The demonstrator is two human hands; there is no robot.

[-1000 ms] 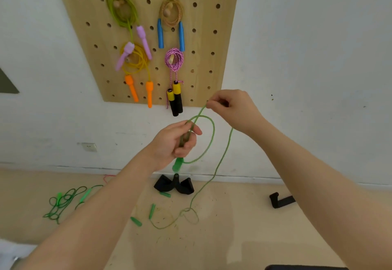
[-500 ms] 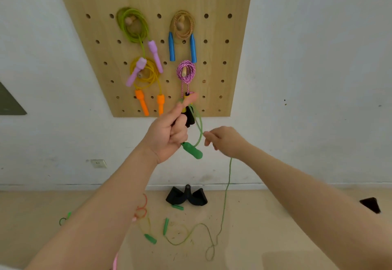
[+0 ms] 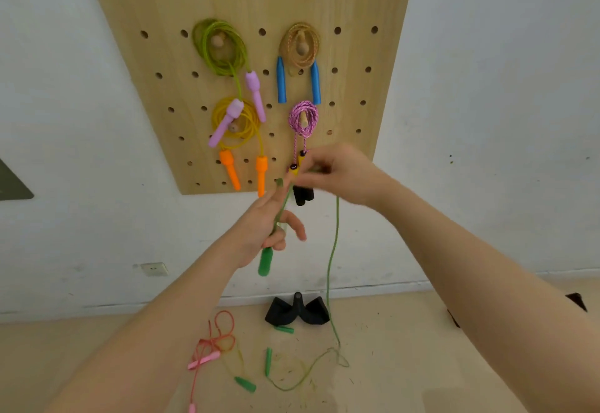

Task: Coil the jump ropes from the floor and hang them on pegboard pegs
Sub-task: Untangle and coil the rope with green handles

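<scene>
Pegboard: four coiled ropes.

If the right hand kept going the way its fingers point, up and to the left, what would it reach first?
Probably the black-and-yellow handles under the pink rope, just beyond the right hand; depth is unclear.

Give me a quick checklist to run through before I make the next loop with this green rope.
1. Left hand grips the green handle: ok.
2. Right hand pinches the green rope: ok, though blurred.
3. Slack runs freely to the floor: ok.
4. Tail clear of the pink rope: ok, apart.
5. Loops already held in left hand: cannot tell.
6. Free peg on the pegboard: cannot tell; the four visible pegs are taken.
</scene>
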